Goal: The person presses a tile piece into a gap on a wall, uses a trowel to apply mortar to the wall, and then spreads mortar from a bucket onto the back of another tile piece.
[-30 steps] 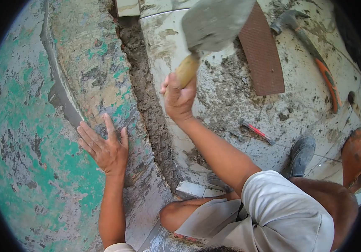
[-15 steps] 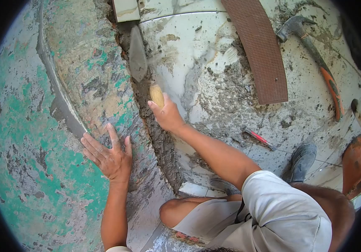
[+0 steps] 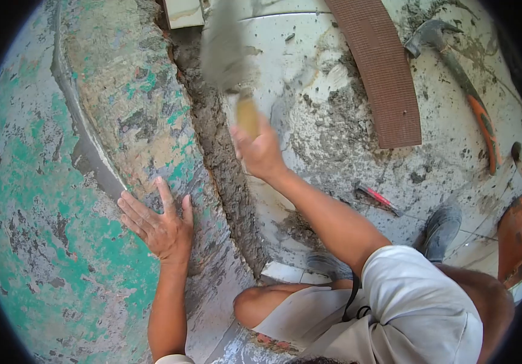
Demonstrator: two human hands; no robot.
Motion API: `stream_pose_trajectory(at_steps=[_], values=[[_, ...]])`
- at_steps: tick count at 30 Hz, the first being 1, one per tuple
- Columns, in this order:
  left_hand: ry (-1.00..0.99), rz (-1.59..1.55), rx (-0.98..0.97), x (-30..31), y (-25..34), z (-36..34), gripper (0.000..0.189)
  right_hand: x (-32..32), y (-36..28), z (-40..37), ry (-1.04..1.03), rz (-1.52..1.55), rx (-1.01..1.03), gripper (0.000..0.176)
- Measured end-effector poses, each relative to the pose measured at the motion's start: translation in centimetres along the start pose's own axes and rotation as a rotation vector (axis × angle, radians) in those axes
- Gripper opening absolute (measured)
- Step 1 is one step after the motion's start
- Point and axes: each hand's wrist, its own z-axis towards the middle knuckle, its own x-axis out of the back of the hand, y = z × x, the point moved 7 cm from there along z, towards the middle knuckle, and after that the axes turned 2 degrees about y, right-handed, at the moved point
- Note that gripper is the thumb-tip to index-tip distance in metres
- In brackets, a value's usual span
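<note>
My right hand (image 3: 262, 150) is wrapped round the wooden handle of a trowel (image 3: 224, 51), whose grey blade is blurred and points away from me over the mortar and tile edge. Below it, a strip of wet mortar (image 3: 227, 176) runs along the foot of the wall. My left hand (image 3: 162, 227) lies flat with fingers spread on the wall (image 3: 91, 255), which has peeling green paint. Nothing is in that hand.
To the right, mortar-smeared white floor tiles (image 3: 273, 48) carry a brown ribbed strip (image 3: 382, 85), a claw hammer (image 3: 464, 85) and a small red-handled tool (image 3: 379, 199). A tile piece (image 3: 183, 13) stands at the strip's far end. An orange container (image 3: 516, 233) is at far right.
My right hand has lifted the trowel out of the mortar channel and moved it right and away from me. My left hand stays in place on the wall.
</note>
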Motion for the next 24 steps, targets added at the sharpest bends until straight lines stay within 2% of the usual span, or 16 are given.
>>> stream_pose_trajectory(at_steps=[2, 3, 4, 6, 7, 8, 10, 11, 12, 14, 16, 18, 19, 20, 23, 24], values=[[0.010, 0.012, 0.009, -0.2, 0.2, 0.2, 0.076, 1.3, -1.1, 1.0, 0.074, 0.436, 0.025, 0.057], [0.005, 0.011, 0.007, -0.2, 0.2, 0.2, 0.076, 2.2, -2.6, 0.7, 0.285, 0.561, 0.033, 0.054], [0.008, 0.007, 0.010, 0.0, 0.2, 0.3, 0.076, 0.5, -0.9, 0.4, 0.282, 0.560, 0.035, 0.054], [0.008, -0.002, 0.019, 0.1, 0.1, 0.1, 0.076, -4.5, 2.5, 0.0, -0.100, 0.037, -0.045, 0.052], [0.008, -0.008, 0.017, 0.0, 0.1, 0.3, 0.075, -4.0, 3.5, 0.0, -0.142, 0.001, -0.152, 0.053], [0.019, -0.007, 0.028, -0.2, 0.2, 0.6, 0.075, -3.5, 3.9, 0.6, -0.144, -0.002, -0.136, 0.053], [0.018, -0.005, 0.018, 0.0, 0.2, 0.3, 0.075, -1.3, 1.2, 0.1, 0.016, 0.098, -0.016, 0.049], [0.011, -0.003, 0.012, -0.1, 0.2, 0.3, 0.075, -0.5, -0.4, 0.5, 0.031, 0.264, -0.038, 0.045], [0.016, -0.005, 0.019, -0.2, 0.3, 0.5, 0.075, -0.1, -1.8, 1.3, 0.024, 0.263, -0.036, 0.045], [0.006, -0.004, 0.017, -0.2, 0.0, 0.2, 0.074, 2.3, -4.2, 1.4, 0.300, 0.636, 0.169, 0.043], [-0.017, -0.001, 0.027, -0.2, 0.1, 0.2, 0.074, -0.5, -0.1, 0.6, 0.255, 0.543, 0.098, 0.045], [-0.005, -0.007, 0.022, 0.0, -0.1, 0.2, 0.074, -3.4, 1.7, 0.5, 0.054, -0.099, 0.084, 0.047], [-0.009, -0.008, 0.024, -0.2, 0.0, 0.3, 0.074, -2.7, 1.8, 0.8, 0.038, -0.152, 0.087, 0.048], [-0.011, -0.004, 0.029, -0.3, 0.1, 0.3, 0.074, -2.4, 2.1, 1.1, 0.032, -0.151, 0.089, 0.048], [-0.009, -0.006, 0.030, -0.5, 0.3, 0.5, 0.075, 0.6, -3.1, 0.9, 0.134, 0.353, 0.054, 0.038], [-0.018, -0.002, 0.029, -0.4, 0.2, 0.4, 0.075, 0.3, -2.7, 0.8, 0.130, 0.355, 0.042, 0.038]])
